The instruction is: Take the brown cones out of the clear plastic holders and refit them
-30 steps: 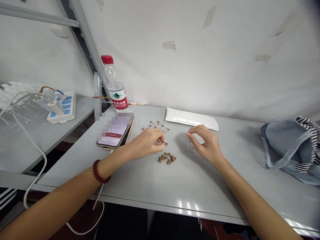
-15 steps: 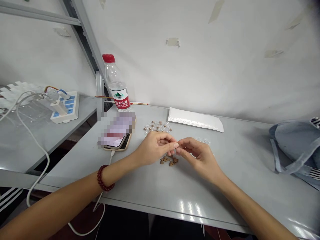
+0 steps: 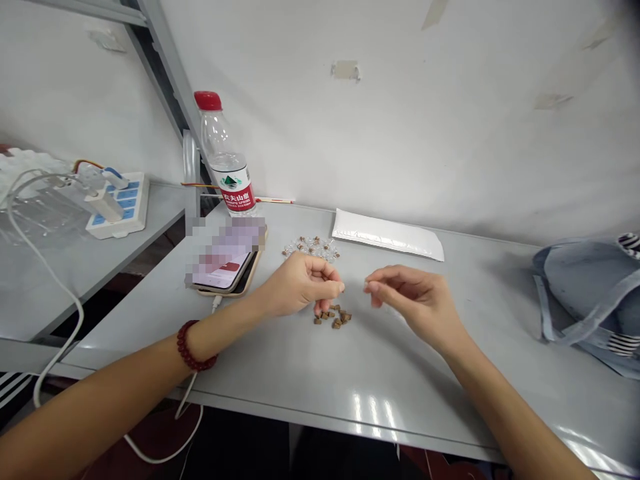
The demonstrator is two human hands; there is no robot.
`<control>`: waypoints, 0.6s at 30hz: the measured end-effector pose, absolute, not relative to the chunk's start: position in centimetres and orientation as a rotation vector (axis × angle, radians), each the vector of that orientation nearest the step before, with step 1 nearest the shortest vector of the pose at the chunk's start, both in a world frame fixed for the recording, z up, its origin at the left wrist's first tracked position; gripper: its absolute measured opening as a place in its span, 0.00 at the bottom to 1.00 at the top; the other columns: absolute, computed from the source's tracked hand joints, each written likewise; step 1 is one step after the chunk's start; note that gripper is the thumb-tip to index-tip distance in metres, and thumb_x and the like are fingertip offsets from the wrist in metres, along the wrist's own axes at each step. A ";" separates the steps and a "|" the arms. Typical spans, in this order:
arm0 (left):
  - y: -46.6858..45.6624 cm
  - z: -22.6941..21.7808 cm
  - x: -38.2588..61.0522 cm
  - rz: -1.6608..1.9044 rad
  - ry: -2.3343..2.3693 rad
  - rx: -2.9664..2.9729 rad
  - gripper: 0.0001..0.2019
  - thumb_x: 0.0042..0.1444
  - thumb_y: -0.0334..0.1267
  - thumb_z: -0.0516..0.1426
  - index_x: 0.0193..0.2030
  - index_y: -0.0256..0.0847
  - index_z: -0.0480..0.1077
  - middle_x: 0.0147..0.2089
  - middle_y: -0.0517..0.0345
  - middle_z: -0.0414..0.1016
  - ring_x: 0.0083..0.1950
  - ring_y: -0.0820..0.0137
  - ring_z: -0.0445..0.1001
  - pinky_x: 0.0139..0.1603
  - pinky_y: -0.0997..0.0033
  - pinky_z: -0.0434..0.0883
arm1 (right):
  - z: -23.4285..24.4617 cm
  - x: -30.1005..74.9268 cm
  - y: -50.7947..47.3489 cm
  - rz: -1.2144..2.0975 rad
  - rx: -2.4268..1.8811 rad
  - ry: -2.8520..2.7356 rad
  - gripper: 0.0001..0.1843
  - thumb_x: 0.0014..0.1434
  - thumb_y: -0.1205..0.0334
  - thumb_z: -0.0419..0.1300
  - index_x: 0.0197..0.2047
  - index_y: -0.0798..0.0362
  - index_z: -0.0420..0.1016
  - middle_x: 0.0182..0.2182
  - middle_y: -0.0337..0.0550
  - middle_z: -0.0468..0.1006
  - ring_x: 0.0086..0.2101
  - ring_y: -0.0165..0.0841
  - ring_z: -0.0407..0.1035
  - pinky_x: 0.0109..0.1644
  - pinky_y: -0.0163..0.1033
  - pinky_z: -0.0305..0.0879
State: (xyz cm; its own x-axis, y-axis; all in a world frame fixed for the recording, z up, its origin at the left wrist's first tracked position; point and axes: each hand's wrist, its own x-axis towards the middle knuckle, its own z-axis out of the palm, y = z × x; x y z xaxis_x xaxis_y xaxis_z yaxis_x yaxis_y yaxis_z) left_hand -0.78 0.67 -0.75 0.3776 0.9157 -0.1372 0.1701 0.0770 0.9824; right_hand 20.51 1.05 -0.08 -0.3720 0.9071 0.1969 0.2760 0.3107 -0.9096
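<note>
My left hand (image 3: 304, 285) hovers over the grey table (image 3: 310, 373), fingers curled and thumb pinched to forefinger on something too small to name. Just below its fingertips lies a small heap of brown bits (image 3: 334, 316). My right hand (image 3: 417, 299) is a short gap to the right, fingertips pinched toward the left hand, contents not visible. Behind the left hand sits a cluster of clear pieces with brown inserts (image 3: 312, 247). A dark red bead bracelet (image 3: 191, 346) is on my left wrist.
A phone (image 3: 223, 264) with a cable lies left of the hands, and a red-capped water bottle (image 3: 223, 160) stands behind it. A white flat packet (image 3: 387, 234) lies near the wall. A denim bag (image 3: 587, 293) is at the right, a power strip (image 3: 119, 204) on the left shelf.
Half a second ago the fingertips of both hands met above the brown heap; now they have drawn apart. Before that the right hand was over clear pieces farther right.
</note>
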 end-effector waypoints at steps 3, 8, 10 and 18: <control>1.2 -0.8 -1.7 0.593 1.169 1.615 0.06 0.48 0.36 0.60 0.28 0.35 0.72 0.20 0.62 0.71 0.21 0.78 0.66 0.22 0.79 0.62 | -0.7 21.8 2.5 0.725 -1.210 -1.831 0.07 0.57 0.58 0.61 0.34 0.52 0.76 0.25 0.41 0.77 0.28 0.33 0.71 0.26 0.37 0.65; 1.2 -1.2 -1.9 0.429 1.133 1.827 0.09 0.51 0.40 0.59 0.33 0.36 0.75 0.25 0.59 0.74 0.26 0.75 0.69 0.25 0.78 0.63 | -2.3 23.3 4.9 0.304 -1.229 -2.149 0.06 0.59 0.63 0.56 0.35 0.51 0.75 0.32 0.45 0.79 0.37 0.39 0.70 0.31 0.41 0.65; 1.3 -1.3 -1.8 0.437 1.143 1.880 0.10 0.52 0.41 0.58 0.36 0.37 0.76 0.28 0.58 0.75 0.29 0.73 0.70 0.28 0.76 0.65 | -2.8 23.4 5.2 0.292 -1.221 -2.221 0.06 0.59 0.63 0.55 0.34 0.51 0.74 0.33 0.45 0.79 0.40 0.41 0.69 0.34 0.42 0.66; 1.6 -2.2 -2.0 0.545 1.332 2.382 0.13 0.59 0.34 0.52 0.49 0.38 0.71 0.46 0.51 0.70 0.41 0.68 0.70 0.44 0.66 0.68 | -2.5 23.3 5.0 0.338 -1.219 -2.252 0.11 0.63 0.58 0.53 0.33 0.51 0.74 0.30 0.45 0.77 0.36 0.40 0.67 0.38 0.44 0.64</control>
State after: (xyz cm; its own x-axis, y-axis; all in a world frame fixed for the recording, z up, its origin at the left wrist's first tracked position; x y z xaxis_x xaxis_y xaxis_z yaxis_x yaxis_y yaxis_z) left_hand -2.03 1.59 -2.18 0.4824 0.8618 0.1565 0.7244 -0.4930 0.4818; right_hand 23.27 4.99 -2.46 -0.4367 0.8296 0.3480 0.6910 0.5570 -0.4606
